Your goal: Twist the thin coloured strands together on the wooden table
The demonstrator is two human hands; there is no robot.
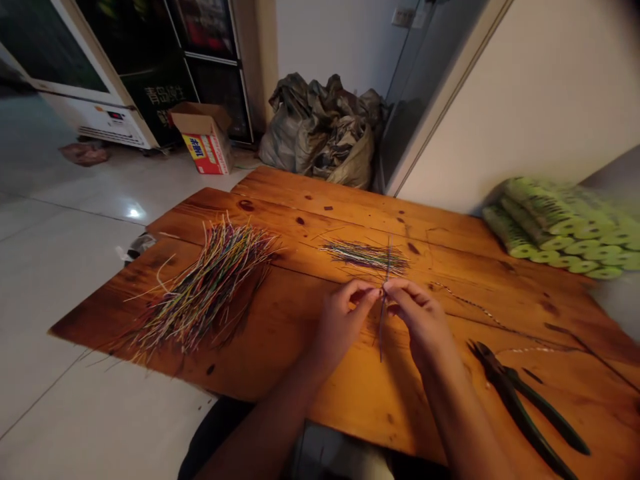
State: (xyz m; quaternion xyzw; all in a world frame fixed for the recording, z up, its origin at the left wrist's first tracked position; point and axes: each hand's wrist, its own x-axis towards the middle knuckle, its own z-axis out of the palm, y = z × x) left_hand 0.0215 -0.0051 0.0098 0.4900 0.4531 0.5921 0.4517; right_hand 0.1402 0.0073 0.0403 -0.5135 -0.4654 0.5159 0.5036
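Note:
My left hand [350, 310] and my right hand [413, 307] meet above the wooden table, fingertips pinched together on one thin purple-blue wire [381, 340]. The wire runs roughly upright in the view, sticking out above and below my fingers. Just beyond my hands lies a small flat bundle of coloured wires [363, 255]. To the left rests a much larger heap of multicoloured wires [205, 280], some ends hanging over the table edge. Pliers with dark handles [520, 393] lie to the right of my right forearm, apart from it.
A twisted strand [467, 301] lies on the wooden table [280, 333] at right. Green rolls [575, 227] are stacked at the far right. Behind the table stand large grey-brown bags [325, 130], an open cardboard box [205, 140] and a glass-fronted cabinet [125, 80].

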